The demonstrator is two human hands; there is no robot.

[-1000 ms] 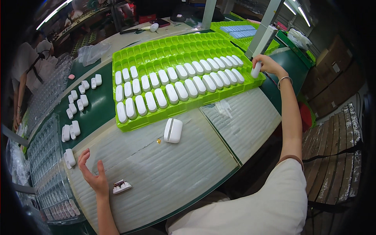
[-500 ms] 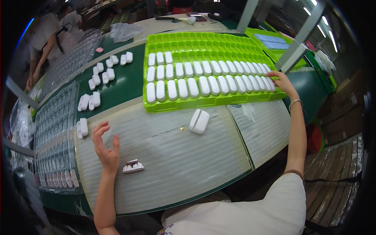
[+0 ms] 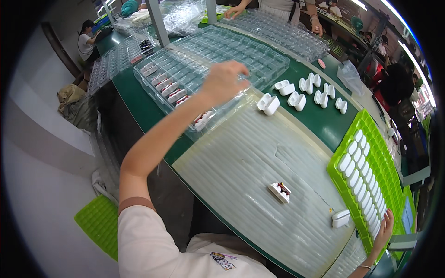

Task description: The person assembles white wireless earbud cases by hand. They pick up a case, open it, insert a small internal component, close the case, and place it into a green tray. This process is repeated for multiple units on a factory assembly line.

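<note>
My left hand (image 3: 227, 81), blurred by motion, is raised over the near corner of a clear plastic tray (image 3: 222, 39). Its fingers and thumb look apart, with nothing visible between them. Curled at the near end of a green tray (image 3: 334, 180), my right hand (image 3: 384, 231) touches the last of the white rounded cases (image 3: 359, 185); what its fingers grip is hidden. On the grey mat lies a white piece with dark red parts (image 3: 281, 192). One white case (image 3: 340, 218) lies beside the green tray, close to a tiny gold bit (image 3: 330, 210).
Several opened white cases (image 3: 296, 101) lie on the green tabletop (image 3: 315, 125) beyond the mat. White pieces with red parts (image 3: 164, 83) fill one side of the clear tray. A metal post (image 3: 158, 23) stands behind it. Across the table, a co-worker's hands (image 3: 236, 11) are over another clear tray.
The view has swung left, showing more of the clear tray. My left hand has moved from beside the red-and-white piece to over that tray. My right hand remains at the green tray's end.
</note>
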